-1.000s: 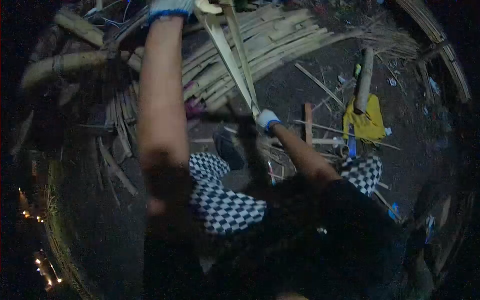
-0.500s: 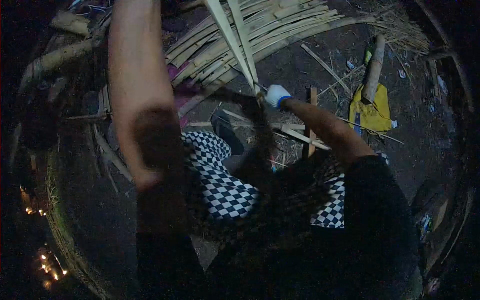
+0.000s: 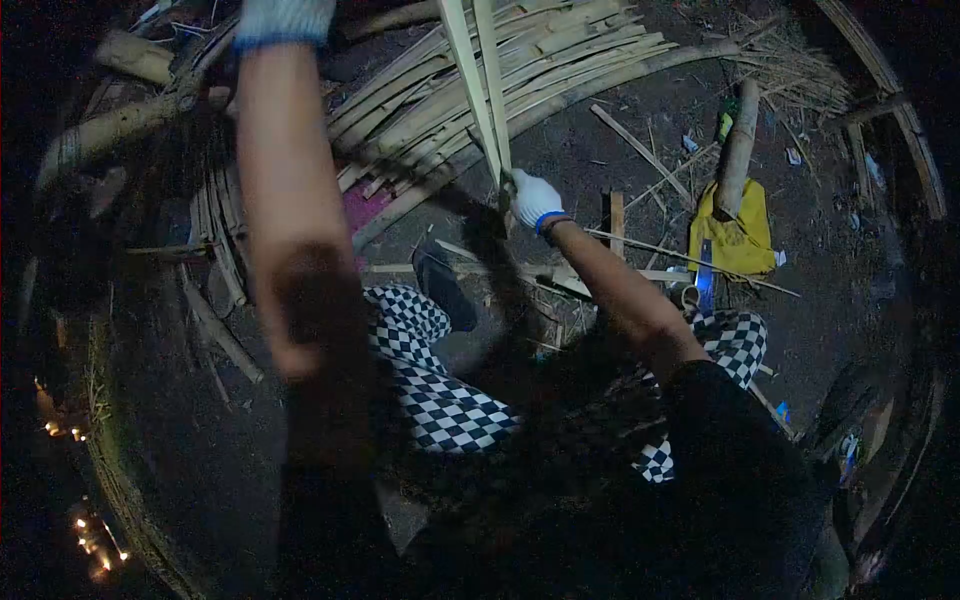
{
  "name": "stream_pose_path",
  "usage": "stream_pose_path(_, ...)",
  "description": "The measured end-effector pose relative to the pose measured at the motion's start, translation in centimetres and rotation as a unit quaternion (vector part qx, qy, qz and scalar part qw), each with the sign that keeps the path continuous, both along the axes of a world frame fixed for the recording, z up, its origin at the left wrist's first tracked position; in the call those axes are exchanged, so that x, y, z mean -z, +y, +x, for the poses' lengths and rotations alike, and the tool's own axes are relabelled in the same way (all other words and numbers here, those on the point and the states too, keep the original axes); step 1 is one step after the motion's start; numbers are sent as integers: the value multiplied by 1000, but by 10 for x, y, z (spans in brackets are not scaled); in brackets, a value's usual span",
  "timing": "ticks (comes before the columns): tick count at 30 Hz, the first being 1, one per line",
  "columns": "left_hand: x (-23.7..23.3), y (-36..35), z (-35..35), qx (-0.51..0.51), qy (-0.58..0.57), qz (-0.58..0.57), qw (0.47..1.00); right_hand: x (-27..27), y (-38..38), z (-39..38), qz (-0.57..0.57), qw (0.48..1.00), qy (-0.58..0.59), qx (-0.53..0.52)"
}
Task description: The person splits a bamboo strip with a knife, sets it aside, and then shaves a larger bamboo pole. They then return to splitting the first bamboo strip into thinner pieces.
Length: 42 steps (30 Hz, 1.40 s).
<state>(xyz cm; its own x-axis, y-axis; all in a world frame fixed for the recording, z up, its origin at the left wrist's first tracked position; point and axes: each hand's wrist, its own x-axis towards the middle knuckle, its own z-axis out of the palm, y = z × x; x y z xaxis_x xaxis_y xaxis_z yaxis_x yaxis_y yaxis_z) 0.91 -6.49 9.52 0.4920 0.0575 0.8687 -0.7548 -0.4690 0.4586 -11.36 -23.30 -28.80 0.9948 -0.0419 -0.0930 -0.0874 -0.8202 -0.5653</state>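
Observation:
My left hand (image 3: 285,22), in a white glove with a blue cuff, is raised at the top edge; its fingers are cut off by the frame. In a matching glove, my right hand (image 3: 536,198) is closed at the lower end of a split bamboo strip (image 3: 470,90). Two pale lengths of the strip run up from there in a narrow V and leave the view at the top. Whether a small tool is also in my right hand is too dark to make out. Behind the strip lies a pile of split bamboo slats (image 3: 570,65).
A bamboo log piece (image 3: 740,150) rests on a yellow sack (image 3: 755,235) at the right, beside a blue-lit blade (image 3: 705,278). Thicker bamboo poles (image 3: 130,125) lie at the left. Small flames (image 3: 95,545) glow at lower left. Checkered trouser legs (image 3: 450,405) are bent below.
My left hand's glove has come into view at the top edge. My right hand has shifted slightly left, staying at the strip's lower end. The view has tilted a little.

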Motion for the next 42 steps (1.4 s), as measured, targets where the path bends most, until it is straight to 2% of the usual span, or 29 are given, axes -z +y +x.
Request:
stream_pose_path(2,49,34,-28,137,125,-120,975,-21,-5,7,-48,997,-60,-4)
stream_pose_path(3,82,47,-39,167,171,-166,957,-41,-11,12,-50,997,-59,-5)
stream_pose_path(5,156,66,-64,160,249,-210,932,-82,-25,20,-90,990,-106,-33)
stream_pose_path(7,227,74,-80,53,305,-126,943,-97,-39,17,-116,983,-135,-54)
stream_pose_path(8,255,68,-85,42,389,-186,901,-111,-39,7,-106,989,-89,-43)
stream_pose_path(9,283,65,-88,29,467,-243,849,-93,-37,-1,-104,990,-87,-43)
stream_pose_path(11,348,77,-99,-26,494,-8,869,-15,-30,-23,-100,994,-50,12)
stream_pose_path(13,387,60,-130,-62,551,-91,827,66,-29,-48,-53,997,-10,55)
stream_pose_path(15,384,37,-153,-45,621,-63,780,68,-38,-28,-26,995,49,78)
stream_pose_path(17,488,40,-162,39,631,-120,766,64,-49,-30,1,994,81,74)
stream_pose_path(19,400,-2,-183,52,751,38,657,44,-51,-25,-1,997,43,65)
stream_pose_path(20,416,-7,-191,56,746,36,662,24,-45,-29,-7,998,14,55)
stream_pose_path(22,465,-19,-198,-15,491,230,840,-23,-39,-28,23,999,-8,46)
stream_pose_path(25,419,-33,-196,-66,499,158,850,-73,-46,-30,51,996,-59,33)
stream_pose_path(26,420,-33,-187,-44,529,101,842,-89,-49,-32,61,993,-94,25)
stream_pose_path(27,422,-30,-181,-40,522,101,846,-103,-46,-38,59,993,-102,29)
stream_pose_path(29,427,-28,-180,-24,463,148,874,-120,-36,-62,113,985,-89,91)
stream_pose_path(30,435,-30,-186,-20,403,122,907,-127,-35,-67,123,985,-65,105)
stream_pose_path(31,432,-38,-188,-15,402,120,908,-131,-35,-71,120,985,-67,108)
stream_pose_path(32,428,-47,-192,76,489,-152,855,-135,-36,-76,145,981,-37,125)
stream_pose_path(33,425,-52,-195,160,534,-408,723,-138,-36,-80,170,975,-7,141)
stream_pose_path(34,421,-51,-198,164,534,-408,722,-140,-38,-85,177,973,7,149)
stream_pose_path(36,415,-45,-206,98,533,-125,831,-144,-41,-94,156,977,-19,146)
stream_pose_path(37,417,-42,-205,99,531,-128,832,-147,-43,-96,137,980,-44,139)
stream_pose_path(38,419,-38,-203,70,481,71,871,-151,-49,-99,135,980,-47,136)
stream_pose_path(39,421,-33,-199,36,409,269,872,-156,-60,-101,178,981,-31,72)
stream_pose_path(40,405,-29,-194,139,541,236,795,-158,-73,-107,221,975,-13,9)
stream_pose_path(41,390,-29,-191,239,653,196,691,-143,-94,-106,257,966,-14,-3)
stream_pose_path(42,403,-36,-191,194,603,257,729,-130,-104,-103,245,969,-24,-21)
